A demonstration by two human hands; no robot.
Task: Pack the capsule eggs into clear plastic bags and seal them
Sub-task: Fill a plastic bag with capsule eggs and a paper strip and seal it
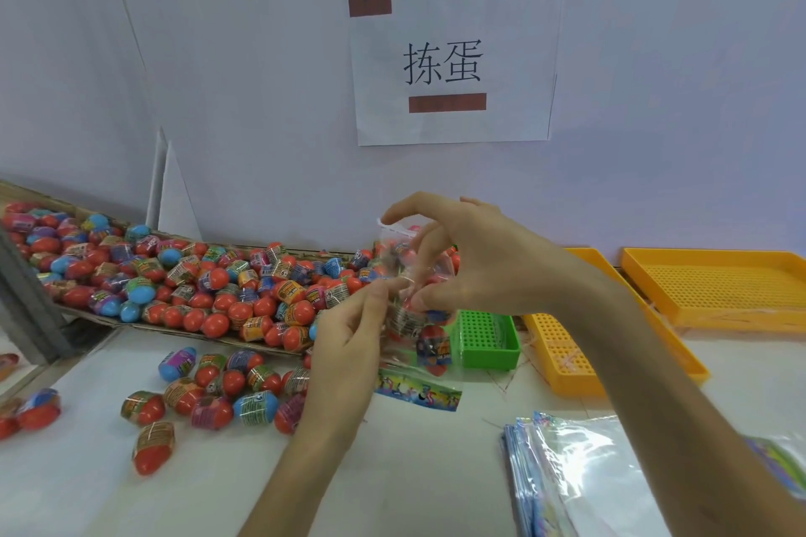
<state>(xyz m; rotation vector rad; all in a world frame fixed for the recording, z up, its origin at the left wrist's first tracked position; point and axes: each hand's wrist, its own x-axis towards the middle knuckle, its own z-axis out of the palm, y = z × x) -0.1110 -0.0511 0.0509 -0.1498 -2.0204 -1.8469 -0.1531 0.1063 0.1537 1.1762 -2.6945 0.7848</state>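
A clear plastic bag (403,320) with a colourful printed strip at its bottom hangs upright above the table, with a few capsule eggs inside it. My left hand (349,344) pinches the bag's left side about halfway up. My right hand (462,257) holds the bag near its open top, with thumb and fingers curled round the film. A big heap of red, blue and wrapped capsule eggs (196,279) fills a cardboard tray at the left. Several loose eggs (209,392) lie on the white table in front of it.
A stack of unused clear bags (580,475) lies at the lower right. A small green perforated basket (488,338) stands behind the bag. Two orange perforated trays (715,288) sit at the right against the wall. A paper sign (453,61) is stuck on the wall.
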